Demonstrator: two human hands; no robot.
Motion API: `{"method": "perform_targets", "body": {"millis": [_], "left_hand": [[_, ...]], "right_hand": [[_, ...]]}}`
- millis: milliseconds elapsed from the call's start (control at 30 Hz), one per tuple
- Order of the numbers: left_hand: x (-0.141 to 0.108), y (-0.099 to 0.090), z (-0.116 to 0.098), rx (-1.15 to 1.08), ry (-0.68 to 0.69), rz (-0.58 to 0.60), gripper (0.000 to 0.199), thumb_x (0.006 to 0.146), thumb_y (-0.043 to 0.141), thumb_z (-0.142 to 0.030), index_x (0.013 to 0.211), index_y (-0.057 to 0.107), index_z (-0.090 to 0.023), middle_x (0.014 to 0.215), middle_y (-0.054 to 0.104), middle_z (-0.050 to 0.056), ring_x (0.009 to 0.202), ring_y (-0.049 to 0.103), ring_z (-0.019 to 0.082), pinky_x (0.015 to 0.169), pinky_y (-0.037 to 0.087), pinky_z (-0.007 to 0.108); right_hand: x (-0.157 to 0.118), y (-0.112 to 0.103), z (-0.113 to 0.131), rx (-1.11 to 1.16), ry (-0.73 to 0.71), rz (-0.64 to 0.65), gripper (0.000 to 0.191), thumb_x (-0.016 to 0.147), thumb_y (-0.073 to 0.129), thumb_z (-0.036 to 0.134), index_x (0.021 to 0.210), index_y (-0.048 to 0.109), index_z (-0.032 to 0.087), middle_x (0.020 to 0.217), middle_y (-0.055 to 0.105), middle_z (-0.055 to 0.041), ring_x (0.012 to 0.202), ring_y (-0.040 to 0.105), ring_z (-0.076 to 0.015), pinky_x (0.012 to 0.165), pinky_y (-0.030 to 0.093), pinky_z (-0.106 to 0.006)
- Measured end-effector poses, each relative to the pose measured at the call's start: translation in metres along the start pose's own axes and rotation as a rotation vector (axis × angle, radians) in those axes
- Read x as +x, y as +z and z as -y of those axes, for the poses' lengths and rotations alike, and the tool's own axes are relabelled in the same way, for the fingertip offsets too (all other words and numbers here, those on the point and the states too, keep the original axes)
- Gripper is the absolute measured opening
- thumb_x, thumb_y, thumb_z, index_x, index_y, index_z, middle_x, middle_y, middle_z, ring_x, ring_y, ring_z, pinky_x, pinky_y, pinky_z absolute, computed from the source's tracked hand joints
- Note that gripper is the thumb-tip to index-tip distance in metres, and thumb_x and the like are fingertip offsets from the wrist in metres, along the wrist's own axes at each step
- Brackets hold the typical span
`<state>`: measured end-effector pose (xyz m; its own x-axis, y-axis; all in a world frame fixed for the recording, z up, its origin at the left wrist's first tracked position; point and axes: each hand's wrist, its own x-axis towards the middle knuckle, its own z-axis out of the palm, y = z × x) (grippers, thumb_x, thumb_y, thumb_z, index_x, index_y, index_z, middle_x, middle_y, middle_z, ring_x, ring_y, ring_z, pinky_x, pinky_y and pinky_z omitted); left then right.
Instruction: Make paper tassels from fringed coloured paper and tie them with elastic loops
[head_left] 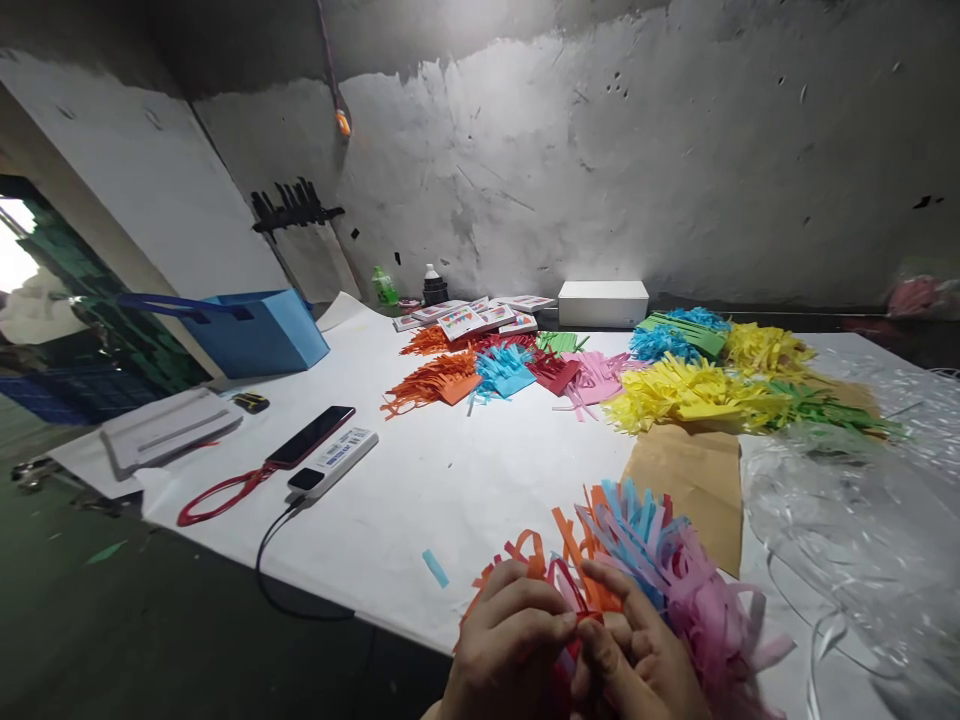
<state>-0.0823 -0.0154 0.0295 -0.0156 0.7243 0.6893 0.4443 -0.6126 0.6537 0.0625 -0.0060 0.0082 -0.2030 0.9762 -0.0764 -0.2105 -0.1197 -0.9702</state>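
My left hand (pixel 510 635) and my right hand (pixel 637 640) meet at the table's front edge, fingertips almost touching. Both are closed, pinching a strip of red tissue paper (pixel 589 615) between them. Around them lies a bunch of fringed tissue paper: orange fringe (pixel 574 540) behind the fingers, blue fringe (pixel 637 515) beyond, and pink fringe (pixel 709 600) at the right. The lower part of the red paper is hidden by my fingers. A small blue scrap (pixel 435 568) lies left of my left hand.
Across the table (pixel 405 490) are orange tassels (pixel 435 380), yellow tassels (pixel 690 390), flat packets (pixel 476 322), a white box (pixel 603 303), brown paper (pixel 694 485) and clear plastic (pixel 847 530). At left are a phone (pixel 311 437), a power bank (pixel 341 460) and a blue bag (pixel 262 335).
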Motion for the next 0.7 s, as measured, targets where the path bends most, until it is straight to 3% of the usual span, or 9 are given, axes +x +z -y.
{"method": "perform_targets", "body": {"millis": [133, 233, 333, 433, 500, 700], "left_hand": [[-0.005, 0.002, 0.006, 0.021, 0.018, 0.028, 0.029, 0.081, 0.071, -0.002, 0.090, 0.078, -0.028, 0.079, 0.077, 0.005, 0.068, 0.061, 0.020, 0.076, 0.045, 0.035], [-0.001, -0.002, 0.006, -0.073, -0.027, 0.165, 0.019, 0.085, 0.071, -0.011, 0.095, 0.077, -0.025, 0.083, 0.077, 0.008, 0.076, 0.065, 0.023, 0.079, 0.047, 0.035], [0.004, -0.007, 0.001, -0.222, -0.241, 0.260, 0.012, 0.091, 0.067, -0.028, 0.094, 0.076, -0.021, 0.086, 0.076, 0.011, 0.079, 0.067, 0.023, 0.077, 0.049, 0.033], [0.007, -0.009, -0.005, -0.286, -0.501, 0.193, 0.023, 0.092, 0.065, -0.039, 0.083, 0.074, -0.019, 0.078, 0.072, 0.008, 0.071, 0.064, 0.020, 0.067, 0.048, 0.027], [0.008, -0.007, -0.006, -0.310, -0.579, 0.151, 0.025, 0.091, 0.067, -0.041, 0.082, 0.073, -0.019, 0.074, 0.070, 0.005, 0.069, 0.062, 0.018, 0.064, 0.048, 0.025], [0.013, -0.003, -0.008, -0.240, -0.362, 0.161, 0.016, 0.092, 0.066, -0.030, 0.084, 0.075, -0.021, 0.078, 0.070, 0.006, 0.076, 0.063, 0.019, 0.072, 0.048, 0.027]], "right_hand": [[0.006, -0.004, 0.003, -0.052, -0.012, 0.098, 0.052, 0.085, 0.062, 0.067, 0.098, 0.066, 0.017, 0.048, 0.057, 0.0028, 0.039, 0.055, -0.0124, 0.042, 0.039, -0.019], [0.010, -0.010, 0.006, -0.156, -0.127, 0.063, 0.042, 0.092, 0.056, 0.060, 0.083, 0.063, 0.019, 0.050, 0.053, 0.0043, 0.045, 0.052, -0.0116, 0.048, 0.042, -0.020], [0.010, -0.011, 0.005, -0.242, -0.226, -0.004, 0.040, 0.094, 0.053, 0.056, 0.081, 0.063, 0.020, 0.051, 0.053, 0.0046, 0.046, 0.051, -0.0112, 0.049, 0.041, -0.020], [0.007, -0.006, 0.001, -0.240, -0.243, -0.017, 0.040, 0.097, 0.049, 0.055, 0.084, 0.064, 0.020, 0.048, 0.053, 0.0052, 0.041, 0.049, -0.0111, 0.045, 0.039, -0.019], [0.004, -0.004, -0.001, -0.246, -0.266, -0.026, 0.039, 0.097, 0.048, 0.055, 0.086, 0.065, 0.021, 0.048, 0.055, 0.0050, 0.041, 0.050, -0.0112, 0.045, 0.040, -0.019], [0.002, -0.005, -0.002, -0.424, -0.411, -0.017, 0.035, 0.100, 0.047, 0.048, 0.087, 0.066, 0.021, 0.065, 0.065, 0.0005, 0.056, 0.062, -0.0129, 0.051, 0.043, -0.018]]}}
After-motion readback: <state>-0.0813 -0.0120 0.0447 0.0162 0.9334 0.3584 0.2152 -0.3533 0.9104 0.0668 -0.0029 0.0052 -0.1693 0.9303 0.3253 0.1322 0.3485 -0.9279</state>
